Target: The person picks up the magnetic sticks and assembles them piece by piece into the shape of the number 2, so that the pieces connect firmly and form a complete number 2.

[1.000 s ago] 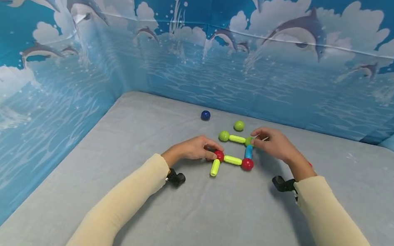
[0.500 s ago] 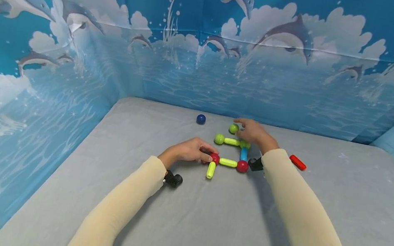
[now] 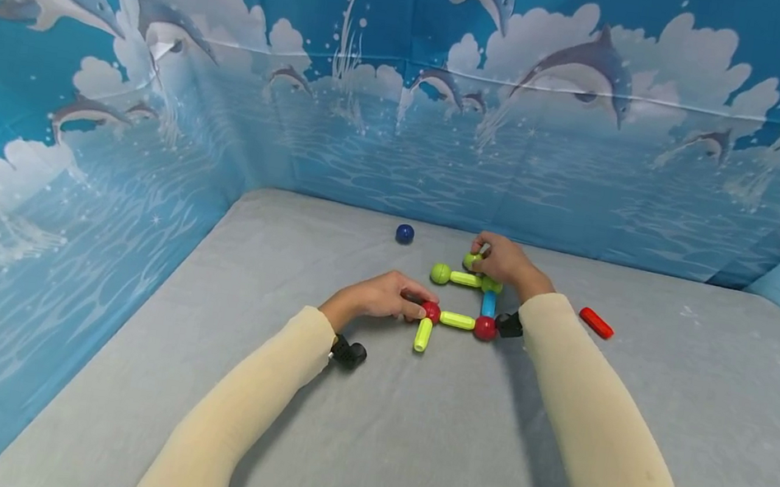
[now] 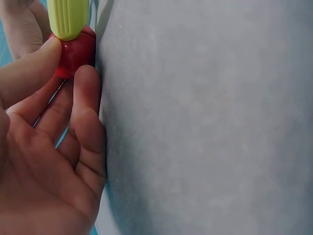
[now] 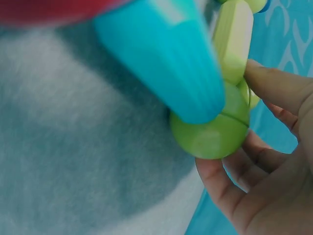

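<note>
On the gray cloth, one red ball of a rod-and-ball frame is pinched by the left hand, while the far green ball is gripped by the right hand near the green corner ball; that corner could be knocked off the blue rod if bumped.

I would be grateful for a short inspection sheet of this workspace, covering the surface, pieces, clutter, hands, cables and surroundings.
Surface: grey cloth.
Job's things: yellow rods and a blue rod link red balls and green balls.
Clutter: only loose pieces, a blue ball and a red rod.
Left hand: pinches the left red ball.
Right hand: holds the far green ball.
Cables: nothing seen.
Surroundings: dolphin-print backdrop behind and to the left.
</note>
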`<action>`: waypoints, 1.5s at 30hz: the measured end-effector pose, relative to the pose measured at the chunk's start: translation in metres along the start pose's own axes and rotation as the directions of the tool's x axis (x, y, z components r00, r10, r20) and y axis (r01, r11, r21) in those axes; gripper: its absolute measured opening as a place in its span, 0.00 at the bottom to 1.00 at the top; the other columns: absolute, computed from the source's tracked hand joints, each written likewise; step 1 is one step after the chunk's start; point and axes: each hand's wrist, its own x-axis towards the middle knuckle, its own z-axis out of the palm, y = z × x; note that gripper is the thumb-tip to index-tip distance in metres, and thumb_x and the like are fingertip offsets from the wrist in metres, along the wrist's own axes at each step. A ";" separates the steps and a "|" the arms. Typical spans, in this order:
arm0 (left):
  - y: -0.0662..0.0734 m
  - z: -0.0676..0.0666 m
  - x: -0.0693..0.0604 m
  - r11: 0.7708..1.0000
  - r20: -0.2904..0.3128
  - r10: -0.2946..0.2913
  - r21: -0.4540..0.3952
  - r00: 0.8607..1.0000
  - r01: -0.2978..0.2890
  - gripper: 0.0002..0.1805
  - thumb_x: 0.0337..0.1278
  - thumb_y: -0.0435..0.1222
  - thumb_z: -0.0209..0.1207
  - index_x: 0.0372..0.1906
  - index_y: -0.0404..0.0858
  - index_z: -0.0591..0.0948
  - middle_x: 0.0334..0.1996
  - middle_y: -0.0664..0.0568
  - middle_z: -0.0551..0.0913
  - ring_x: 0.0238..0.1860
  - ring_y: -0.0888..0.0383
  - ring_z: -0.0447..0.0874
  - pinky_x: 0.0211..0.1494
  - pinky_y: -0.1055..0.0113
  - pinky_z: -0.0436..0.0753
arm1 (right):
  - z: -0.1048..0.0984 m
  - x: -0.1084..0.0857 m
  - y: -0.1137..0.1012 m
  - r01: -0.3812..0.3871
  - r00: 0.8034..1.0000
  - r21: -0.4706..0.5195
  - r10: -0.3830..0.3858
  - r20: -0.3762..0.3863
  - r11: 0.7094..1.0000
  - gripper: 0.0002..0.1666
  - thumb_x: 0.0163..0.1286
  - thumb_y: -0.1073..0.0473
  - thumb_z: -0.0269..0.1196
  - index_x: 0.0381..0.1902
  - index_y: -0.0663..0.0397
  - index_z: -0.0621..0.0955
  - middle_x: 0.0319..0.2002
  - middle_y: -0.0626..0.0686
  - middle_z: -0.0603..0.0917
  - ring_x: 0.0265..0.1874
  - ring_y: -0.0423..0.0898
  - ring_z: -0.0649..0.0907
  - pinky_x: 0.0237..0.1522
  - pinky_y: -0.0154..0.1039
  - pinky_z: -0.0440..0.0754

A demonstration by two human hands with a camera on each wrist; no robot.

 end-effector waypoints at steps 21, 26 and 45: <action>0.001 0.001 -0.002 1.000 0.010 -0.010 -0.021 1.000 0.010 0.19 0.67 0.38 0.60 0.61 0.48 0.82 0.51 0.55 0.86 0.34 0.63 0.73 0.34 0.73 0.74 | -0.006 -0.008 0.012 0.025 1.000 0.013 -0.025 0.010 1.000 0.26 0.75 0.58 0.55 0.67 0.60 0.70 0.65 0.70 0.72 0.63 0.64 0.73 0.61 0.59 0.75; 0.002 0.003 -0.003 1.000 0.006 -0.011 -0.012 1.000 0.011 0.19 0.67 0.38 0.60 0.61 0.48 0.82 0.49 0.53 0.87 0.34 0.63 0.73 0.34 0.73 0.74 | -0.014 -0.026 0.019 0.077 0.997 0.146 -0.073 -0.032 0.986 0.27 0.75 0.56 0.54 0.69 0.55 0.68 0.59 0.66 0.74 0.56 0.61 0.75 0.55 0.57 0.76; 0.000 0.003 -0.002 0.999 0.004 -0.024 -0.022 1.000 0.024 0.19 0.67 0.38 0.60 0.61 0.49 0.82 0.48 0.52 0.87 0.36 0.62 0.76 0.35 0.72 0.76 | -0.006 -0.126 0.024 0.241 0.970 0.194 -0.239 -0.037 0.951 0.19 0.70 0.65 0.62 0.58 0.58 0.75 0.57 0.63 0.78 0.50 0.56 0.84 0.45 0.42 0.83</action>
